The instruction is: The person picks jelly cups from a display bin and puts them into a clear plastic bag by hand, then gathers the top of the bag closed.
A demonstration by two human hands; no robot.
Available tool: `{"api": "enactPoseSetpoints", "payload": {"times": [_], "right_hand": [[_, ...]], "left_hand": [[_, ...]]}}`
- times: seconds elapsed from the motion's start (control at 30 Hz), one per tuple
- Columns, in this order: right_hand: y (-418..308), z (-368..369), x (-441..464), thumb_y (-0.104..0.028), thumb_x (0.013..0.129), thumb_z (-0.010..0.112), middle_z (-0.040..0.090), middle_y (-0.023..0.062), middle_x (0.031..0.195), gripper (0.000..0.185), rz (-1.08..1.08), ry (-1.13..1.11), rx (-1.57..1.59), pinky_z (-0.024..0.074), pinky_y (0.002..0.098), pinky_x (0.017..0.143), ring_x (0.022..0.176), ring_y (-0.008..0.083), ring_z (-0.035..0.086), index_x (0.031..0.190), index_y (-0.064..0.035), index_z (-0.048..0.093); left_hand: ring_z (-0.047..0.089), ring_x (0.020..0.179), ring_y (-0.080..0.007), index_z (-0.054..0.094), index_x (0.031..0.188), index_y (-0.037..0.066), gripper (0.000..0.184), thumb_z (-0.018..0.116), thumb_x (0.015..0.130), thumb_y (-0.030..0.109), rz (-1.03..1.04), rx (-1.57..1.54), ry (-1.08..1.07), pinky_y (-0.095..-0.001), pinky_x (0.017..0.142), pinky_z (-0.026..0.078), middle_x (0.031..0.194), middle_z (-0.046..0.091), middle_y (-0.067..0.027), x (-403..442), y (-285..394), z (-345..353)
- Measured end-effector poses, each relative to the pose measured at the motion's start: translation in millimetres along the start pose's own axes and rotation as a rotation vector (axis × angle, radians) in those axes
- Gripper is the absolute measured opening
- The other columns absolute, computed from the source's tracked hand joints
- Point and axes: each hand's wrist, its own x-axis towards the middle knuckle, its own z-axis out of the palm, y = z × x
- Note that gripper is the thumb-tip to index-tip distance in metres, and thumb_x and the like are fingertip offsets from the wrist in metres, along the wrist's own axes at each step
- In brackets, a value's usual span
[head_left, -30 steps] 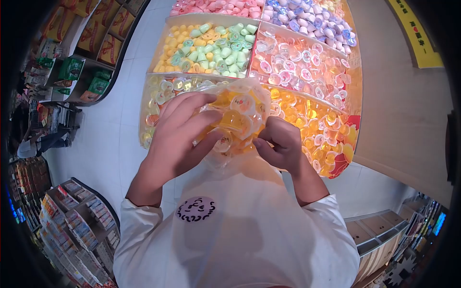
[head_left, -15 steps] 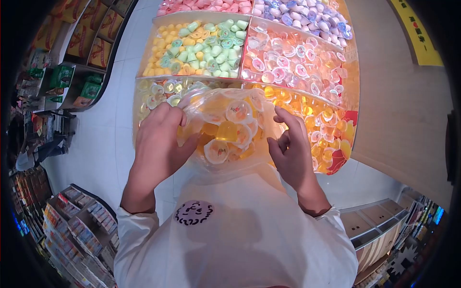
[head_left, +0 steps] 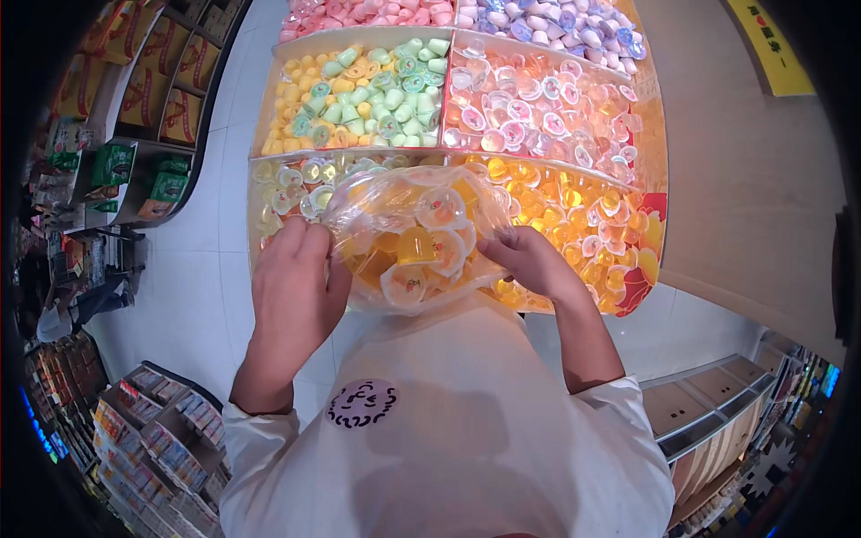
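Note:
A clear plastic bag (head_left: 368, 193) with several orange jelly cups (head_left: 416, 244) inside hangs between my hands, above the near edge of the display bin. My left hand (head_left: 298, 291) pinches the bag's left edge, fingers pressed together. On the right side, my right hand (head_left: 536, 260) grips the bag's other edge between thumb and fingers. The bag's top is spread wide, with white lids of the cups showing through. Behind the bag, loose orange jelly cups (head_left: 574, 220) fill the near right compartment.
Compartments beyond hold yellow and green cups (head_left: 359, 99), pink clear cups (head_left: 538, 108), and pink and purple ones at the far end. Shelves (head_left: 166, 85) line the left, a rack (head_left: 161, 439) stands lower left, and a cabinet (head_left: 708, 412) lower right. A beige surface (head_left: 735, 179) is at right.
My hands were apart from each other with fingers spread; both have now closed on the bag's edges. The bag's top has spread wider, and the view has shifted slightly.

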Motion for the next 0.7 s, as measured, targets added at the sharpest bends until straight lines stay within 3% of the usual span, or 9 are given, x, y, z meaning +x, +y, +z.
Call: {"api": "enactPoseSetpoints", "payload": {"times": [0.1, 0.2, 0.3, 0.37, 0.5, 0.57, 0.7], "right_hand": [[2, -4, -2, -0.039, 0.104, 0.060, 0.047, 0.0026, 0.063, 0.049, 0.036, -0.109, 0.053, 0.0400, 0.0330, 0.055, 0.059, 0.0125, 0.042, 0.075, -0.0004, 0.057], [6, -13, -13, -0.038, 0.107, 0.054, 0.048, 0.0035, 0.063, 0.050, -0.026, -0.061, -0.091, 0.0447, 0.0331, 0.058, 0.059, 0.0130, 0.047, 0.076, 0.0010, 0.058], [6, -10, -25, -0.038, 0.107, 0.053, 0.051, 0.0056, 0.064, 0.050, -0.167, 0.087, 0.039, 0.0451, 0.0351, 0.060, 0.059, 0.0150, 0.048, 0.077, 0.0016, 0.057], [5, -5, -27, -0.039, 0.105, 0.056, 0.053, 0.0080, 0.066, 0.050, -0.226, 0.212, -0.059, 0.0419, 0.0378, 0.059, 0.060, 0.0179, 0.045, 0.075, 0.0009, 0.054], [3, -7, -15, -0.040, 0.104, 0.059, 0.053, 0.0086, 0.067, 0.050, -0.190, 0.265, -0.140, 0.0393, 0.0389, 0.058, 0.060, 0.0195, 0.042, 0.075, 0.0008, 0.053], [0, -3, -5, -0.041, 0.102, 0.062, 0.049, 0.0066, 0.063, 0.052, -0.168, 0.255, -0.166, 0.0390, 0.0381, 0.056, 0.058, 0.0177, 0.041, 0.075, 0.0013, 0.051], [-6, -3, 3, -0.040, 0.104, 0.060, 0.046, 0.0053, 0.059, 0.052, -0.061, 0.054, -0.201, 0.0384, 0.0378, 0.054, 0.056, 0.0164, 0.039, 0.075, 0.0024, 0.052]], "left_hand": [[0.058, 0.081, -0.0402, 0.057, 0.089, -0.001, 0.011, 0.066, 0.083, -0.002, -0.029, 0.005, 0.017, -0.0465, 0.070, 0.046, 0.086, 0.056, -0.0173, -2, -5, -4], [0.056, 0.076, -0.0403, 0.056, 0.084, -0.002, 0.010, 0.064, 0.088, 0.002, -0.075, 0.000, 0.078, -0.0455, 0.068, 0.046, 0.082, 0.055, -0.0183, -6, -19, -6], [0.057, 0.071, -0.0389, 0.054, 0.078, -0.001, 0.013, 0.063, 0.086, 0.004, -0.126, -0.029, 0.153, -0.0474, 0.065, 0.046, 0.077, 0.053, -0.0163, -6, -27, -2], [0.053, 0.064, -0.0342, 0.051, 0.075, -0.002, 0.016, 0.062, 0.086, 0.002, -0.120, -0.104, 0.279, -0.0419, 0.059, 0.044, 0.074, 0.049, -0.0148, -6, -30, 4], [0.047, 0.060, -0.0277, 0.046, 0.072, -0.003, 0.019, 0.061, 0.084, -0.001, -0.197, -0.262, 0.277, -0.0364, 0.056, 0.041, 0.072, 0.045, -0.0125, -5, -28, 10], [0.041, 0.062, -0.0161, 0.043, 0.072, -0.003, 0.020, 0.058, 0.085, -0.003, -0.158, -0.384, 0.237, -0.0299, 0.058, 0.037, 0.071, 0.043, -0.0076, -4, -27, 17], [0.042, 0.068, -0.0162, 0.042, 0.075, -0.001, 0.017, 0.057, 0.083, -0.004, -0.169, -0.413, 0.221, -0.0282, 0.064, 0.037, 0.077, 0.044, -0.0070, 2, -24, 18]]}}
